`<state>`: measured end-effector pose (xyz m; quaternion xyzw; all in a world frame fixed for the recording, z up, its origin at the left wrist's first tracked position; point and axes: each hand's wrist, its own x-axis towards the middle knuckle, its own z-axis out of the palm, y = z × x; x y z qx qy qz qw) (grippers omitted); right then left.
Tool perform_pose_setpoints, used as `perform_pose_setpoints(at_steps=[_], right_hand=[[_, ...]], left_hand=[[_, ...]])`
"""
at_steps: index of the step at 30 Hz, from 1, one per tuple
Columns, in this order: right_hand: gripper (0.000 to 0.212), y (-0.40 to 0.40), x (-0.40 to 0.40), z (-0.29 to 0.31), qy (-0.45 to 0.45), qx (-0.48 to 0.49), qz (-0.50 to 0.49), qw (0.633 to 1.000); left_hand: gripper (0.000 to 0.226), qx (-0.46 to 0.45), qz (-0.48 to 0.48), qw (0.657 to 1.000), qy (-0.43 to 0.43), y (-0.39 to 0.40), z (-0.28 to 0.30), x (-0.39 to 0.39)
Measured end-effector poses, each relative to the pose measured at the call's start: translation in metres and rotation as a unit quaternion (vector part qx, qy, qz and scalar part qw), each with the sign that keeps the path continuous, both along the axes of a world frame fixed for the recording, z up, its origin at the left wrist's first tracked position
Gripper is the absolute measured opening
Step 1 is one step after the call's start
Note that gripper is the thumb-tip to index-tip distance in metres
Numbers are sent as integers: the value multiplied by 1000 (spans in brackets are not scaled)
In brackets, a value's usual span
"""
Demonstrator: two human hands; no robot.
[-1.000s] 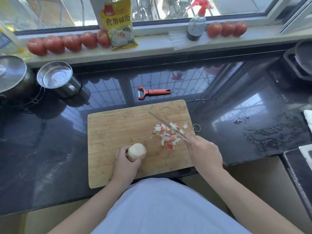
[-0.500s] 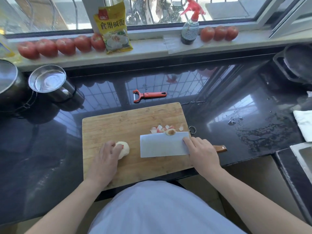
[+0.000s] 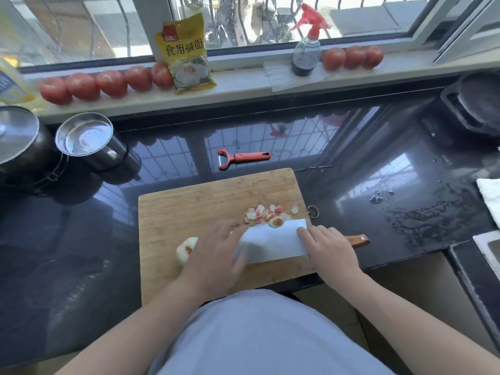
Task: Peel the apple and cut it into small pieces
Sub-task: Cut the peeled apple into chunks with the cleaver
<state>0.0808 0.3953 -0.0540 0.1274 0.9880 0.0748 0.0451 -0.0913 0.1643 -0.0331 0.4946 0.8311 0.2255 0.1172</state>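
Head view, only feed I have: wide steel cleaver (image 3: 273, 246) lies flat on the bamboo cutting board (image 3: 189, 209), a scrap of apple stuck on its top edge. Right hand (image 3: 328, 249) sits at the handle end, fingers straight on the blade; can't tell if the thumb wraps the wooden handle. Left hand (image 3: 216, 255) is blurred, fingers spread flat over the blade's other end, probably wiping or steadying it. Pale peeled apple (image 3: 185, 249) sits on the board just left of that hand, ungripped and whole; cutting not started, I'd say. Red-and-white peel scraps (image 3: 263, 212) are heaped behind the blade, likely to clear room. Red peeler (image 3: 242, 158) is parked off-board. Yellow packet (image 3: 185, 54) on the sill reads 食用碱面.
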Motion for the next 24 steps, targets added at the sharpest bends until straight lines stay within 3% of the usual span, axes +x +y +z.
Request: perform_pose_setpoints(at_steps=[3,5,8,10,12,15,17,20,24], right_hand=[[41,-1,-1,5,17,18,20,999],[37,0,1,9,17,32,18,999],[38,0,10,11,3,34,9,999],[36,-2,15,13,6,23,-6,1000],[32,-6,16,17,4,-3,-33,999],[25,-18,5,23,26,-137,-93,986],[13,-30,-12,33,26,-244,-126,961],[32,-57,-43,42,-23,-408,-158,899],[33,-94,-79,42,-18,-521,-199,830]], left_hand=[[39,-54,-128,990,-12,56,-10,17],[39,-115,-143,983,-1,79,-19,17],[43,-144,-104,984,-9,95,-25,4],[42,-96,-50,992,-57,90,-12,-8],[38,-21,74,988,-136,65,8,-23],[31,68,348,905,-236,-10,34,-55],[28,61,453,857,-237,-67,30,-70],[32,-2,452,845,-286,-116,10,-62],[71,-45,361,859,-360,-105,-18,-24]])
